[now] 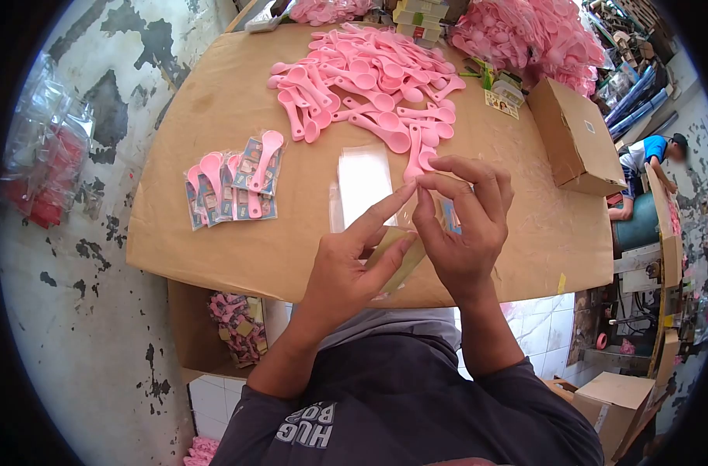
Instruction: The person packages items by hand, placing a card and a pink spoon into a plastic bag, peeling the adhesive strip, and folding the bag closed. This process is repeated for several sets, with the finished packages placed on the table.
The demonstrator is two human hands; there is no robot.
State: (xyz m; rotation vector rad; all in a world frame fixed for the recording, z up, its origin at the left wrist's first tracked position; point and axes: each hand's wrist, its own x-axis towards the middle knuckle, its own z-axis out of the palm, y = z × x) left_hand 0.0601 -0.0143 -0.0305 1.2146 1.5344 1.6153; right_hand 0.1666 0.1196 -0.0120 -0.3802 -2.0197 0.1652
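My left hand (pixel 354 260) is closed, thumb and fingers holding a clear plastic bag with a yellowish card (pixel 404 273) in it. At the bag's top edge, my right hand (pixel 463 225) pinches with thumb and index finger; its other fingers are bent. Just beyond the hands lies a stack of clear bags (pixel 364 182). A large heap of pink spoons (pixel 369 74) covers the far middle of the table, and its nearest spoons reach my fingertips. At the left, several bagged spoons with cards (pixel 233 179) overlap one another. Part of a blue card shows behind my right hand.
A cardboard box (pixel 575 136) stands at the table's right edge. Bagged pink spoons (pixel 525 39) are piled at the far right. Below the table's left side, an open box (pixel 195 330) holds packed spoons. Another person (pixel 645 159) is at the far right.
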